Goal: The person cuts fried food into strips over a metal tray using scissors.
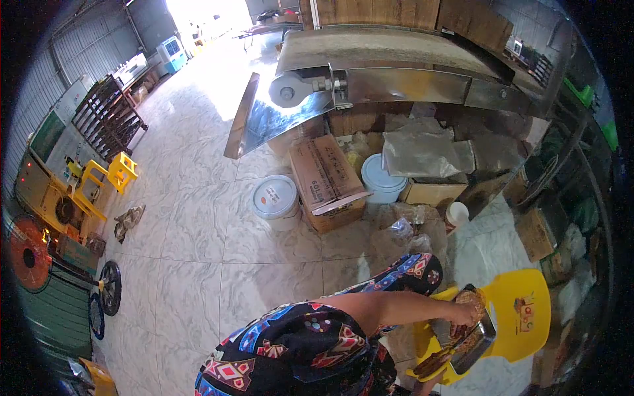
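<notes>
My left hand (471, 313) reaches to the right, into a shiny metal tray (485, 341) on a yellow plastic chair (522, 313). Its fingers are closed around something brown and grainy, too small to make out. Along the tray's left side lies a long brown bundle (434, 363), whose kind I cannot tell. Below it, at the bottom edge, part of my right hand or wrist (428, 385) shows; its fingers are hidden. My black patterned sleeve (297, 343) and a patterned knee (422, 265) fill the lower middle.
Ahead stands a conveyor (383, 53) with a metal side rail. Under it are a cardboard box (328, 175), a white lidded bucket (275, 198), a blue-lidded bucket (383, 178) and plastic bags (422, 152). At left are yellow stools (121, 171) and an orange fan (30, 254).
</notes>
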A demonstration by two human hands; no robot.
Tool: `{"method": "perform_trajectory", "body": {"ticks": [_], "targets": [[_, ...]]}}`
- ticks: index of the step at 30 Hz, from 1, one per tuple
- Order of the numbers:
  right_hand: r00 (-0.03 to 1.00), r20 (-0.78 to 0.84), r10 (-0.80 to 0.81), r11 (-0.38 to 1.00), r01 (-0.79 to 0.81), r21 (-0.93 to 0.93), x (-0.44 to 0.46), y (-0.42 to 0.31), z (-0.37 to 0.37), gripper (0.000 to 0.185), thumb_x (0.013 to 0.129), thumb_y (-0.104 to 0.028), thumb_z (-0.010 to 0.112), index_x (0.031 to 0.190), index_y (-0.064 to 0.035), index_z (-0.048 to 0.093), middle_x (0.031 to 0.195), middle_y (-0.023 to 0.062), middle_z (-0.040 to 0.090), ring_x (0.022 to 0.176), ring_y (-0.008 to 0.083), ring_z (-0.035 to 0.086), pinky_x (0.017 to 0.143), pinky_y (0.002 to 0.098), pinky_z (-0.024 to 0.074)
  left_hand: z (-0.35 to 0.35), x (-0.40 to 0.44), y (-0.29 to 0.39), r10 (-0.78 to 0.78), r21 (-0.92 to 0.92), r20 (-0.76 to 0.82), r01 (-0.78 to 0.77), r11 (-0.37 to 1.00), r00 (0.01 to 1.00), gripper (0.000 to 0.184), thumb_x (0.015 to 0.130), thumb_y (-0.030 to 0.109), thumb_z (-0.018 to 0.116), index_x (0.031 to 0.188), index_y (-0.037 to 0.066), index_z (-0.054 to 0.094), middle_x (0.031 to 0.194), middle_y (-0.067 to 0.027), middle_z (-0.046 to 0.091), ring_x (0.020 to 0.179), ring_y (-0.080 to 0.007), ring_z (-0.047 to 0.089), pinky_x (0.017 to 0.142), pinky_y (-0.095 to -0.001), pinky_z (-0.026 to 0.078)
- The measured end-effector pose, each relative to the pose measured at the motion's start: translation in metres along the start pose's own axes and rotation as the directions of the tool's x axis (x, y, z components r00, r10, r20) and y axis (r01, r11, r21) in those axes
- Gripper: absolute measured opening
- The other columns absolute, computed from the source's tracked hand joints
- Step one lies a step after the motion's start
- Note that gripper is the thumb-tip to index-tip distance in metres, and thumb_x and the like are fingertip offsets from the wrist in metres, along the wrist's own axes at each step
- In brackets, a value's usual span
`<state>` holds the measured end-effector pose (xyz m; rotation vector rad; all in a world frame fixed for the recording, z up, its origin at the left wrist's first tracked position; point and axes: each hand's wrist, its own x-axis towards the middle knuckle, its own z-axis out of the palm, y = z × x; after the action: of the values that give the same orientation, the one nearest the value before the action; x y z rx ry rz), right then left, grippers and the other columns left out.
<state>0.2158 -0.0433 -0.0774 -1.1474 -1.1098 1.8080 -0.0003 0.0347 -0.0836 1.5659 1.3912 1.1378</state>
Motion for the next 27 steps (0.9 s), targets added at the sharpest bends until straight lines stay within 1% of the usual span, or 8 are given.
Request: {"method": "perform_trajectory", "body": {"ticks": [2,5,8,11,13,16,22,27], "targets": [[0.99,0.125,-0.068,0.917,0.112,-0.383,0.026,0.023,-0.032,0.043,0.086,-0.045,0.039,0.091,-0.0035,0.05,0.069,0.0055,0.05,0.059,0.0172,0.05,0.051,0.0279,0.0405,0.002,-0.001,-0.004,0.037,0.125,0.118,-0.052,0.991,0.992,0.022,0.068,0.013,0.055,0.081,-0.004,0.056,0.078,-0.0178,0.052,0.064,-0.0305,0.056,0.081,-0.0398,0.047],[0.994,0.097,0.045,0.894,0.003,-0.449,-0.013,-0.027,0.01,0.041,0.086,-0.044,0.041,0.088,-0.0041,0.049,0.067,0.0047,0.048,0.055,0.0156,0.048,0.048,0.0273,0.0381,0.019,-0.002,-0.021,0.016,0.114,-0.069,-0.008,0.993,0.997,0.017,0.068,0.008,0.054,0.081,-0.003,0.058,0.076,-0.0178,0.054,0.06,-0.0308,0.057,0.067,-0.0423,0.051],[0.997,-0.019,0.078,0.914,-0.079,-0.397,-0.031,-0.045,0.032,0.04,0.085,-0.044,0.042,0.084,-0.0051,0.049,0.062,0.0035,0.046,0.05,0.0141,0.046,0.043,0.0265,0.0363,0.037,0.012,-0.061,0.149,-0.258,-0.115,-0.175,0.95,0.982,0.013,0.068,0.005,0.054,0.078,-0.003,0.058,0.073,-0.0176,0.054,0.054,-0.0319,0.056,0.051,-0.0451,0.052],[0.983,0.157,0.09,0.973,-0.053,-0.225,-0.008,-0.016,-0.001,0.039,0.085,-0.045,0.043,0.085,-0.0056,0.049,0.06,0.0026,0.046,0.045,0.0132,0.046,0.039,0.0256,0.0352,0.042,0.021,-0.07,-0.087,-0.587,-0.022,0.057,0.808,0.996,0.013,0.069,0.003,0.053,0.079,-0.004,0.056,0.072,-0.0189,0.053,0.053,-0.0349,0.056,0.039,-0.0453,0.051],[0.975,0.164,0.152,0.959,-0.105,-0.264,-0.014,-0.031,0.007,0.039,0.085,-0.044,0.043,0.085,-0.0059,0.049,0.06,0.0022,0.046,0.044,0.0133,0.045,0.038,0.0258,0.0349,0.043,0.027,-0.072,-0.017,-0.466,-0.097,-0.031,0.884,0.995,0.014,0.069,0.004,0.054,0.082,-0.003,0.056,0.074,-0.0204,0.052,0.054,-0.038,0.056,0.044,-0.0523,0.051],[0.967,0.147,0.208,0.932,-0.15,-0.33,-0.032,-0.052,0.028,0.039,0.084,-0.045,0.043,0.086,-0.0063,0.048,0.06,0.0017,0.047,0.044,0.0124,0.045,0.038,0.0253,0.0356,0.008,-0.016,0.018,-0.288,-0.646,0.003,0.221,0.73,0.958,0.01,0.068,0.004,0.054,0.077,-0.001,0.056,0.075,-0.0194,0.052,0.055,-0.0377,0.056,0.045,-0.0573,0.048],[0.996,0.022,0.084,0.992,-0.081,-0.094,-0.004,-0.008,-0.001,0.04,0.084,-0.045,0.043,0.092,-0.0054,0.048,0.064,0.0013,0.05,0.05,0.0114,0.048,0.045,0.023,0.0403,0.021,-0.009,0.001,-0.046,-0.304,0.022,0.051,0.951,0.999,0.01,0.069,0.009,0.054,0.075,0.001,0.054,0.074,-0.0184,0.052,0.061,-0.0337,0.056,0.059,-0.0632,0.046],[0.996,0.017,0.088,0.993,-0.086,-0.083,-0.013,-0.027,0.014,0.039,0.084,-0.042,0.043,0.094,-0.005,0.049,0.068,0.0017,0.052,0.054,0.0117,0.05,0.049,0.023,0.042,0.017,-0.011,-0.003,-0.245,-0.47,0.165,0.295,0.832,0.955,0.015,0.068,0.008,0.054,0.081,0.001,0.053,0.076,-0.0157,0.053,0.06,-0.0288,0.055,0.061,-0.0527,0.047]]}}
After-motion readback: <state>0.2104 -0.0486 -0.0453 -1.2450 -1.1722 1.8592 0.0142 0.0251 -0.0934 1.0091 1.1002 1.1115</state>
